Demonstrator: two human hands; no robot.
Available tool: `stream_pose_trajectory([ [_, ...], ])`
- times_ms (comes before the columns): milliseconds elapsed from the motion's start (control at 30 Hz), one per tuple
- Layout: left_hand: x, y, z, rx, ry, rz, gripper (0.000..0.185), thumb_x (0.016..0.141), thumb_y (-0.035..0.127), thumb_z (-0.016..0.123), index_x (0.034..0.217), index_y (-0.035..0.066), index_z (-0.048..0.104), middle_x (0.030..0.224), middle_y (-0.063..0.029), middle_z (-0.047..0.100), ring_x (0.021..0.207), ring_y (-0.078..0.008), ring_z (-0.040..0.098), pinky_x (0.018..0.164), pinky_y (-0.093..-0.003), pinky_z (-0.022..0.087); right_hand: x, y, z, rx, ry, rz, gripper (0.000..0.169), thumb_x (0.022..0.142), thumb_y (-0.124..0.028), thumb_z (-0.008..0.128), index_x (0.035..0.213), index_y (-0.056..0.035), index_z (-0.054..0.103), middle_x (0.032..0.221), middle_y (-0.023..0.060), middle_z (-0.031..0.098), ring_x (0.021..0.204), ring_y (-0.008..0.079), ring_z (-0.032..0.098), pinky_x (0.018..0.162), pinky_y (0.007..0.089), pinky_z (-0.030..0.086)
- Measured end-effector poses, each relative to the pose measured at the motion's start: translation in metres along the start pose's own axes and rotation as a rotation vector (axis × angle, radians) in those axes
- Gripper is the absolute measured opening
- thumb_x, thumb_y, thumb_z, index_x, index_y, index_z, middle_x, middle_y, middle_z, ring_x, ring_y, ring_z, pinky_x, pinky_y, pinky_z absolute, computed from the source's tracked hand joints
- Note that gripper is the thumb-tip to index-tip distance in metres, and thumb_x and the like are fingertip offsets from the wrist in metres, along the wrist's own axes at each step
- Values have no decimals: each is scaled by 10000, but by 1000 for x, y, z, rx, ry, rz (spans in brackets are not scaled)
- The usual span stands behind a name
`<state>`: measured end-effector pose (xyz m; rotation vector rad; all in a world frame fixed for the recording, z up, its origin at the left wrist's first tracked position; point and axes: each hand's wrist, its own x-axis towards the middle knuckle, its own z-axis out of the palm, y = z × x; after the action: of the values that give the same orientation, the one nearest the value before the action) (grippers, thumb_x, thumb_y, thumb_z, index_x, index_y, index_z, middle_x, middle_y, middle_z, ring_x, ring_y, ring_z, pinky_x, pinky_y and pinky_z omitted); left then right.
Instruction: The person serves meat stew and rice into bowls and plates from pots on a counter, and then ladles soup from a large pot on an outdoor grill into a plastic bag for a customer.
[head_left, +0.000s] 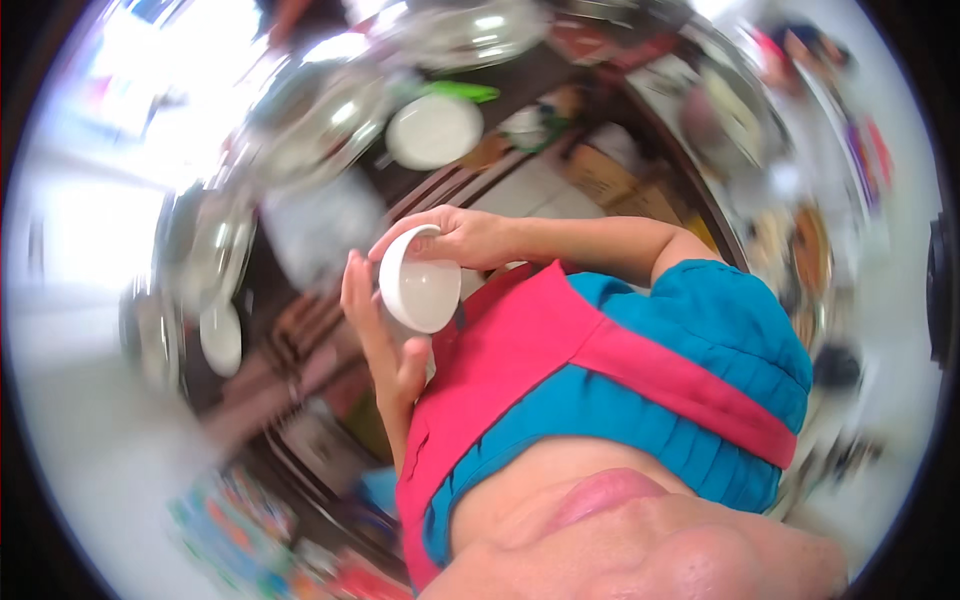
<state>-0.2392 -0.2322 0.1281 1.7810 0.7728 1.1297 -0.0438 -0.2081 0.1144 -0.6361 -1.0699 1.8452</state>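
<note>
A white bowl (420, 289), deep and round, is tilted so its glossy inside shows. My right hand (454, 236) grips it by the upper rim, with the thumb inside and the fingers around the outside. Close to the bowl's left side is my left hand (379, 322), upright, its thumb spread away from the fingers. Whether it touches the bowl is unclear. Both hands are in front of my pink apron (502, 330). Beyond them, a white dish (435, 133) rests on a dark surface, beside a bright green object (466, 91).
Blurred shiny vessels (337, 120) stand along the dark surface at the upper left. A white oval piece (221, 337) lies farther left. A pale, blurred item (322, 225) is just past my hands. Cardboard boxes (607, 180) are lower down, past dark rails.
</note>
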Motion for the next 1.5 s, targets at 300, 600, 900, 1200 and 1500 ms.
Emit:
stream_pose_trajectory([
  [300,65,-76,130,44,-1135,-405,435,930,118,561,1334,1,451,1212,-177,587,1080,-241,583,914,-338,448,-277,15,-40,309,1305,-652,528,962,-527,428,1199,-70,546,1077,50,616,1001,158,597,863,328,493],
  [600,52,5,362,60,-1638,181,378,879,165,621,1211,-6,560,1094,-168,652,1031,-245,623,889,-327,459,-480,98,40,627,1924,-1369,621,938,-632,309,1264,-132,480,1121,111,614,916,335,633,684,436,521],
  [900,21,101,698,-100,-770,637,277,816,283,699,909,22,682,827,-124,677,775,-274,642,757,-378,496,-599,96,76,639,2310,-1392,648,948,-618,288,1263,-71,437,1079,135,589,846,348,618,667,417,507],
  [1200,35,160,838,-106,-399,881,209,842,218,665,793,21,617,827,-157,639,777,-351,578,757,-438,457,-670,144,112,737,2628,-1556,631,958,-585,304,1275,-53,421,1112,152,542,892,364,576,683,449,484],
  [1500,-199,278,858,-908,-1626,-10,160,983,220,491,1046,75,469,720,-11,501,599,-98,511,572,-234,465,-768,173,169,721,2844,-1810,612,957,-583,333,1256,-58,437,1163,149,532,959,370,557,717,496,492],
])
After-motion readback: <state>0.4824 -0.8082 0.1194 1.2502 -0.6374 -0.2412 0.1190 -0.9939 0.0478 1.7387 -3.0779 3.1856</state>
